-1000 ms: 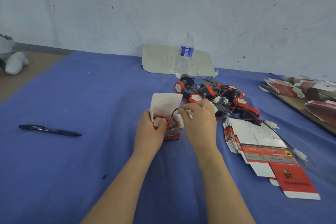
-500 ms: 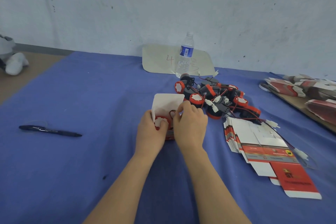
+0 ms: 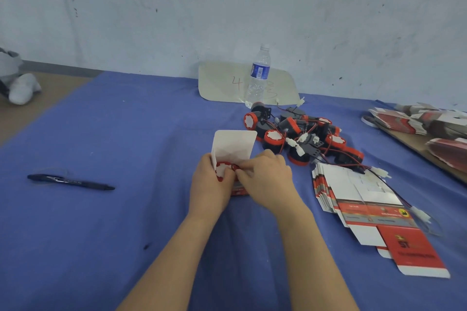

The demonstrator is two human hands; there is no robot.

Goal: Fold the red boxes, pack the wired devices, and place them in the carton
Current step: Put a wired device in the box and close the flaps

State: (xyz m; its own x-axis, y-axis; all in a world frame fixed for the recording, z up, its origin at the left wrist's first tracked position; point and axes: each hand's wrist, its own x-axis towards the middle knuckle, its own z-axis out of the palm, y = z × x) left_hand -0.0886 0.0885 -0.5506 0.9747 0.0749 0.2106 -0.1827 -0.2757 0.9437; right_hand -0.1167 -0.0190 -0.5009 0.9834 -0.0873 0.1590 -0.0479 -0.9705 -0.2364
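Note:
A small red box [image 3: 233, 146] stands on the blue table in front of me with its white lid flap raised. A wired device [image 3: 222, 169] with a red rim and white face sits in its open top. My left hand [image 3: 208, 184] grips the box's left side. My right hand [image 3: 267, 179] holds the right side, its fingertips pressing the red wire into the opening. A pile of black and red wired devices [image 3: 303, 136] lies behind and to the right. Flat unfolded red boxes [image 3: 366, 199] are stacked at the right.
A black pen [image 3: 70, 182] lies at the left. A water bottle [image 3: 257, 76] stands at the back before a cardboard sheet [image 3: 227, 83] marked 4. More flat boxes [image 3: 429, 124] lie on a board at the far right.
My right hand moved down and left from the box's upper right, pushing the wire in. The device has sunk lower into the box.

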